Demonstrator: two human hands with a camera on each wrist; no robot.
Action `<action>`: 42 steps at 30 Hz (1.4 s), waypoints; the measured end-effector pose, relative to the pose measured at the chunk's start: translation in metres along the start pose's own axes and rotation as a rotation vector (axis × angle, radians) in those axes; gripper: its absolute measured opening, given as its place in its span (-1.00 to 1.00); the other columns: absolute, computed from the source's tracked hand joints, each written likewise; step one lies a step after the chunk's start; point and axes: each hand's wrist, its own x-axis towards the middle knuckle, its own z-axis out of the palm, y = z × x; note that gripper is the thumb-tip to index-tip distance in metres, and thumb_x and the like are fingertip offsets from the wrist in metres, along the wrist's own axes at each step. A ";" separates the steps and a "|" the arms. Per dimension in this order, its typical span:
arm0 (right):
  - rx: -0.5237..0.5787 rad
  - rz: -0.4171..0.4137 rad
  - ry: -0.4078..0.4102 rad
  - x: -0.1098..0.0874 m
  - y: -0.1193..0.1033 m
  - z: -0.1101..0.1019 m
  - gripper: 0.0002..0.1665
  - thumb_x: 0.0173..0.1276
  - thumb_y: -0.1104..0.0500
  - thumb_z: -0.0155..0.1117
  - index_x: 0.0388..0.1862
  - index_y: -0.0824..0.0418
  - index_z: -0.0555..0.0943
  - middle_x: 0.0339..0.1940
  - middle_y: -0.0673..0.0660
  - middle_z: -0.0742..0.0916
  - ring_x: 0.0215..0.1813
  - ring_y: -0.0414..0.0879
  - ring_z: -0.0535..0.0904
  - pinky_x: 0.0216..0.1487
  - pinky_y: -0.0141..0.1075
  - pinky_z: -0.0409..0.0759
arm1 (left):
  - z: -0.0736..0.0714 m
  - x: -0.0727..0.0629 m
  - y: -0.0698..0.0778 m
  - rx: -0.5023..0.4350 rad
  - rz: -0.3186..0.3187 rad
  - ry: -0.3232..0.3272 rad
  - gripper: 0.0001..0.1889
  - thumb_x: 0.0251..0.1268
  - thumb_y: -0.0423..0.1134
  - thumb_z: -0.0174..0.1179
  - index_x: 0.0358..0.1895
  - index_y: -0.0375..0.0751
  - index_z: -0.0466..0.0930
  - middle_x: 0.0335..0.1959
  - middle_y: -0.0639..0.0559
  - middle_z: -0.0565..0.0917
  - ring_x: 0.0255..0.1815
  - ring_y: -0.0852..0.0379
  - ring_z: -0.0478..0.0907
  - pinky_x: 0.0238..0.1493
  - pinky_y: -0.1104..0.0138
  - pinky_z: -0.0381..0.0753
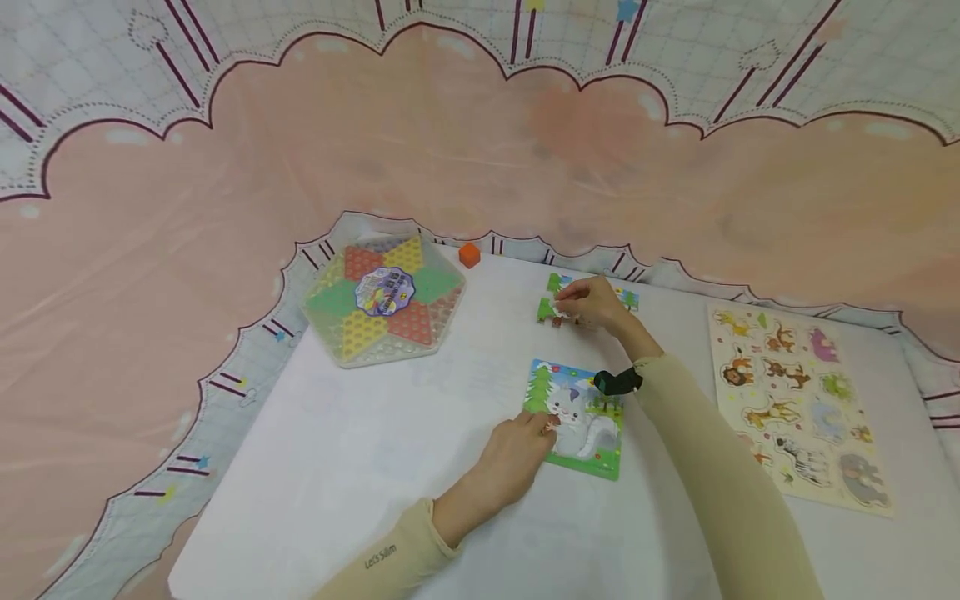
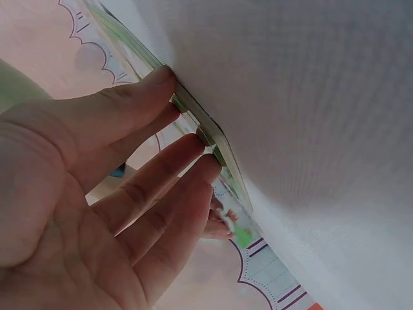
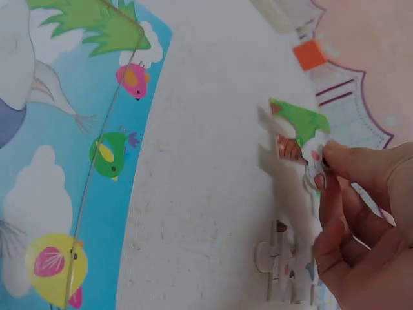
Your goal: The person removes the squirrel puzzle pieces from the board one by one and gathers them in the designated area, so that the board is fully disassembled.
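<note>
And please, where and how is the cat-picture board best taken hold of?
I would pinch the cat-picture board at its right edge, coming from the right. It looks thin and lies flat on the white table, so an edge likely offers more grip than its broad face. The left hand is at the left edge, while bare table borders the right.

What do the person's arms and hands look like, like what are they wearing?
The left hand and right hand are bare, without gloves. The left sleeve and right sleeve are plain pale beige, reaching the wrists. Small dark lettering marks the left one; a small black object juts out at the right cuff.
</note>
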 end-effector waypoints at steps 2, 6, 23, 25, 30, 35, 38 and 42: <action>-0.031 0.007 0.017 0.003 0.001 0.001 -0.77 0.36 0.23 0.34 -0.12 0.38 0.71 -0.28 0.19 0.74 -0.33 -0.05 0.57 -0.35 -0.30 0.50 | 0.000 0.000 0.001 -0.008 0.001 0.009 -0.77 0.15 -0.30 0.38 -0.09 -0.04 0.75 -0.06 0.10 0.61 -0.16 0.16 0.52 -0.50 0.44 0.45; -0.149 -0.011 0.043 0.006 0.004 0.001 -0.79 0.38 0.24 0.30 -0.15 0.39 0.70 -0.28 0.24 0.73 -0.30 -0.05 0.54 -0.32 -0.32 0.48 | 0.001 0.000 0.003 -0.025 -0.001 0.020 -0.78 0.15 -0.30 0.39 -0.11 -0.03 0.76 -0.07 0.11 0.61 -0.17 0.17 0.52 -0.49 0.45 0.50; -0.279 -0.042 0.053 0.009 0.007 -0.001 -0.76 0.34 0.19 0.34 -0.16 0.36 0.70 -0.22 0.27 0.73 -0.14 0.13 0.61 -0.13 -0.09 0.55 | 0.002 -0.001 0.000 -0.011 -0.008 0.015 -0.79 0.19 -0.29 0.37 -0.10 -0.04 0.76 -0.07 0.11 0.61 -0.22 0.19 0.52 -0.49 0.45 0.53; -0.297 -0.034 0.041 0.008 0.008 -0.002 -0.69 0.26 0.14 0.42 -0.12 0.34 0.69 -0.17 0.26 0.71 -0.09 0.14 0.59 -0.08 -0.05 0.54 | 0.001 -0.001 0.001 -0.010 -0.008 0.018 -0.79 0.18 -0.29 0.37 -0.10 -0.04 0.76 -0.05 0.12 0.61 -0.21 0.19 0.52 -0.49 0.45 0.52; -0.368 -0.034 -0.025 0.008 0.009 -0.002 -0.43 0.07 0.05 0.59 0.01 0.28 0.65 -0.04 0.22 0.66 -0.01 0.10 0.52 0.03 -0.05 0.48 | 0.000 -0.001 0.000 -0.005 -0.013 0.017 -0.80 0.19 -0.30 0.36 -0.12 -0.03 0.76 -0.01 0.13 0.61 -0.18 0.19 0.53 -0.48 0.45 0.53; -0.388 -0.044 -0.029 0.006 0.009 0.000 -0.42 0.08 0.07 0.58 0.05 0.28 0.63 -0.02 0.22 0.64 -0.01 0.09 0.49 0.04 -0.06 0.46 | 0.001 -0.001 0.000 0.000 -0.012 0.010 -0.80 0.20 -0.30 0.36 -0.11 -0.03 0.76 -0.03 0.12 0.62 -0.19 0.18 0.53 -0.48 0.44 0.54; -0.371 -0.041 -0.021 0.006 0.009 0.001 -0.45 0.10 0.09 0.57 0.04 0.28 0.63 -0.03 0.22 0.64 -0.04 0.09 0.48 0.01 -0.08 0.45 | 0.000 -0.001 0.000 -0.001 -0.011 0.013 -0.80 0.20 -0.30 0.36 -0.11 -0.03 0.76 -0.04 0.12 0.62 -0.19 0.18 0.54 -0.47 0.44 0.55; -0.363 -0.053 -0.017 0.005 0.009 0.001 -0.47 0.11 0.11 0.56 0.04 0.30 0.63 -0.05 0.23 0.64 -0.04 0.09 0.49 0.00 -0.08 0.46 | 0.000 -0.001 0.001 -0.003 -0.007 0.018 -0.81 0.19 -0.30 0.36 -0.13 -0.03 0.76 -0.05 0.12 0.62 -0.20 0.18 0.53 -0.48 0.45 0.54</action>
